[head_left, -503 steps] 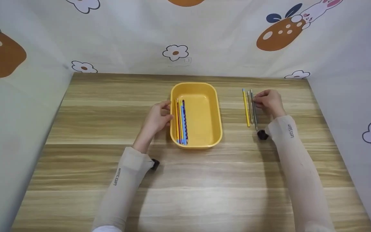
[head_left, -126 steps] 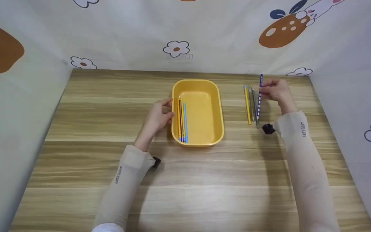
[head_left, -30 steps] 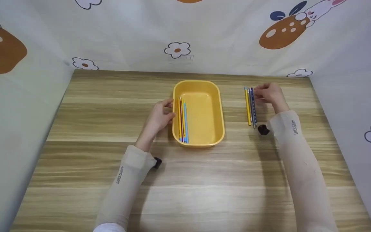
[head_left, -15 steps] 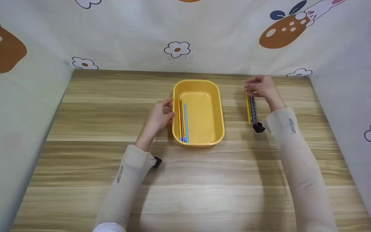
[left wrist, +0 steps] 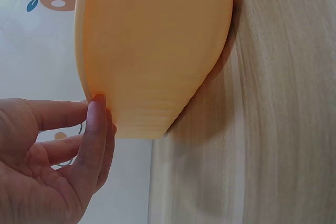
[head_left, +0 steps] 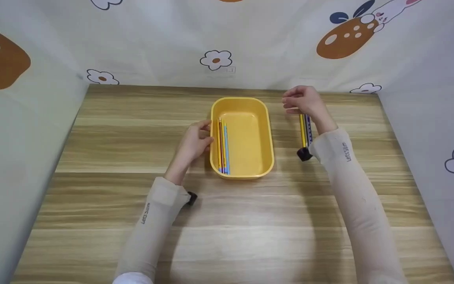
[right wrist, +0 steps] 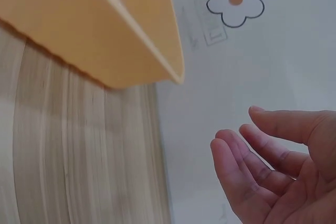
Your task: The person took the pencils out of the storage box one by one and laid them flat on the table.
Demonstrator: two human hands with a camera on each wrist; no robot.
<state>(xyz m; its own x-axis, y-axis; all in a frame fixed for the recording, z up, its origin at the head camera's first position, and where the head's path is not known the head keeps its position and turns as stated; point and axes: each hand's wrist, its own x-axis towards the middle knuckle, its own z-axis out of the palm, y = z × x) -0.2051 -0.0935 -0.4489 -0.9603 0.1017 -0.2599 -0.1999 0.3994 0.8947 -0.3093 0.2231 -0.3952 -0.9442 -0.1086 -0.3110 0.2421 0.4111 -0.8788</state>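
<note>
A yellow plastic bin (head_left: 266,157) stands on the table, with a few pencils (head_left: 222,146) lying lengthwise along its inner left side. My left hand (head_left: 192,142) rests at the bin's left side, fingertips touching the outer wall near the rim; the left wrist view shows those fingers (left wrist: 94,124) loosely bent against it. Right of the bin, a row of pencils lies side by side, including a yellow pencil (head_left: 303,132) and a dotted purple pencil (head_left: 309,132). Above their far ends hovers my right hand (head_left: 304,100), fingers relaxed; nothing is between them in the right wrist view. It partly hides the row.
The wood-grain table (head_left: 250,228) reaches back to a patterned curtain (head_left: 164,51), with more curtain at both sides. A black wrist camera (head_left: 305,154) hangs beside the right cuff, overlapping the row's near end.
A dotted purple pencil has gone from the bin to the row at right. My right hand released it, passed over the pencils' far ends and moved left. My left hand stays at the bin.
</note>
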